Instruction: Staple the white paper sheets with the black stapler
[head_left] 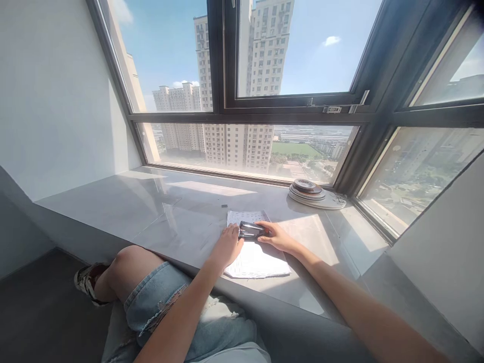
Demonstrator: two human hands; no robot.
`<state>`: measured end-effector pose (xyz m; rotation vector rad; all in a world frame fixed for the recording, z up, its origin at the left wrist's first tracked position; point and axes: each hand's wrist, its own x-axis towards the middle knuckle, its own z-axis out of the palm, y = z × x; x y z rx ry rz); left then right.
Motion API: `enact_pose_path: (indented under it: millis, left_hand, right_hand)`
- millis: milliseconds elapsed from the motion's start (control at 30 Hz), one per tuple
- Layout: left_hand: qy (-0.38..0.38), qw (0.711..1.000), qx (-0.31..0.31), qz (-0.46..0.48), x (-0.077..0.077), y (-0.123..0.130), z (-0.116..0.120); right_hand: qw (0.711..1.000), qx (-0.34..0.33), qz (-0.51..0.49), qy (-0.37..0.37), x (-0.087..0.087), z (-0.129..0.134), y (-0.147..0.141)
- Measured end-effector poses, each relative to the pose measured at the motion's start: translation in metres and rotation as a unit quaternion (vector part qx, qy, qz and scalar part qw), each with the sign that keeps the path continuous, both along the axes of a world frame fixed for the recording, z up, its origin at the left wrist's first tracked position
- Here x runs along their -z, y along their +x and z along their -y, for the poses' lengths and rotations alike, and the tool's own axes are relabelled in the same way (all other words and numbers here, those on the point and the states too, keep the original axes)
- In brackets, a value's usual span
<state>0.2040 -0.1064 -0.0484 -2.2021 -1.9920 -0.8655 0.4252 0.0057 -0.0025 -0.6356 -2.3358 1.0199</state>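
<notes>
A stapler (252,230), black and silver, lies across the upper part of a stack of printed paper sheets (260,262) on the windowsill. My right hand (274,236) is closed around the stapler's right end, thumb on the near side and fingers on the far side. The stapler's jaws are apart and face left. My left hand (228,246) lies on the left edge of the sheets, close beside the jaws, with its fingers stretched out flat. A small dark strip (224,205) lies on the sill beyond the sheets, too small to name.
A pile of plates (313,194) stands on the marble-look windowsill (113,201) at the back right, near the corner. Dark-framed windows (291,108) rise behind the sill. My bent leg (151,277) in ripped denim is along the sill's front edge.
</notes>
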Motion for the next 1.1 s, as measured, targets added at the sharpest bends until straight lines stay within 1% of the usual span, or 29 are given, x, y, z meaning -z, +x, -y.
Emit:
enact_pose_path:
  millis: [100, 200, 433, 600, 1100]
  left_hand:
    - [-0.003, 1.000, -0.006, -0.008, -0.001, 0.000, 0.001]
    - [0.001, 1.000, -0.010, -0.012, -0.001, 0.000, 0.001]
    - [0.014, 1.000, -0.009, -0.011, -0.001, 0.001, 0.003]
    - [0.000, 1.000, -0.010, -0.018, -0.003, 0.002, 0.003]
    - [0.002, 1.000, -0.008, -0.005, -0.004, 0.002, 0.005]
  right_hand:
    - [1.000, 0.001, -0.008, -0.005, 0.001, 0.001, -0.001]
    - [1.000, 0.003, -0.015, -0.012, -0.003, 0.004, -0.004]
    - [1.000, -0.015, 0.001, 0.006, -0.010, 0.009, -0.006]
    - [1.000, -0.019, 0.001, 0.002, -0.010, 0.009, -0.007]
    - [1.000, -0.024, 0.002, -0.009, -0.008, 0.005, -0.009]
